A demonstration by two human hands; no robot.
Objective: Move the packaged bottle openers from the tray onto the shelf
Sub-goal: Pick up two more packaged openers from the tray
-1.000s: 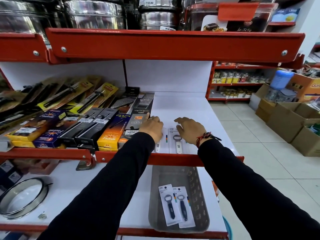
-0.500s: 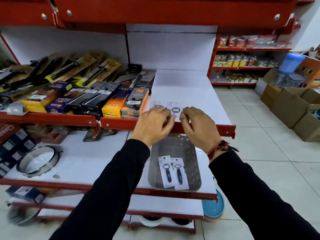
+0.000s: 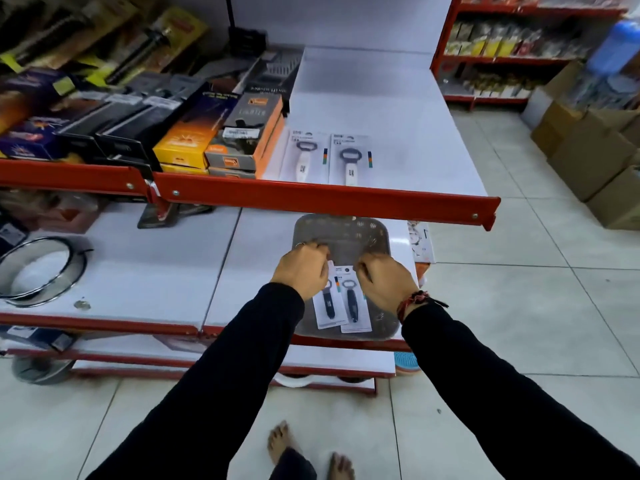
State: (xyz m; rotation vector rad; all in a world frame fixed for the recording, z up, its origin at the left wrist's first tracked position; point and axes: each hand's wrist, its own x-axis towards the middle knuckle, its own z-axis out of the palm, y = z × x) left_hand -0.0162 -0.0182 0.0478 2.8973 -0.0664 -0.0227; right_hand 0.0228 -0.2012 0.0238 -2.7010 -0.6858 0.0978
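Upper shelf [image 3: 398, 109]: sitting above and behind the tray; its white right end is lying bare, which is probably why the openers are going there rather than among the boxed goods.
Red lip [image 3: 325, 197]: running along the shelf front, directly above the tray's far edge — likely keeping flat cards from sliding off.
Tray [image 3: 381, 322]: resting on the lower white shelf, at its front edge, serving as the carrier for stock within easy reach.
White-handled openers [image 3: 325, 157]: two carded packs lying flat side by side on the upper shelf, up and behind the tray, faces up so the product is showing.
Dark-handled openers [image 3: 341, 301]: two carded packs lying inside the tray, overlapping slightly, not yet moved.
Left hand [image 3: 303, 270]: curling down over the tray, fingers bent onto the top of the left card; whether it is gripping — cannot tell.
Right hand [image 3: 384, 280]: curling likewise over the right card's top; grip also unclear.
Judgement: both hands appear to be starting a pickup, one card each.
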